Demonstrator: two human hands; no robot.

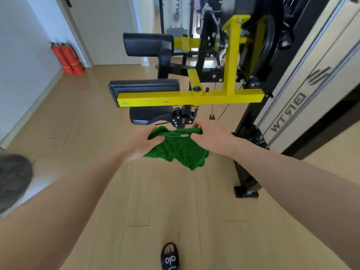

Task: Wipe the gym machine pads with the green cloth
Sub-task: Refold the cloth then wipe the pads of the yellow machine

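Below the black pads (144, 87), nubby green cloth (179, 149) (bunched) between both hands.

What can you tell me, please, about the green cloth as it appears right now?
The green cloth is a small, fuzzy terry-like towel, bright green, with a small pale patch near its top edge. It hangs crumpled in mid-air above the wooden floor, just in front of the machine's lowest black pad without touching it. The left hand and right hand each pinch its upper edge.

Bright even daylight, soft shadows, wide-angle bending and blur toward edges.
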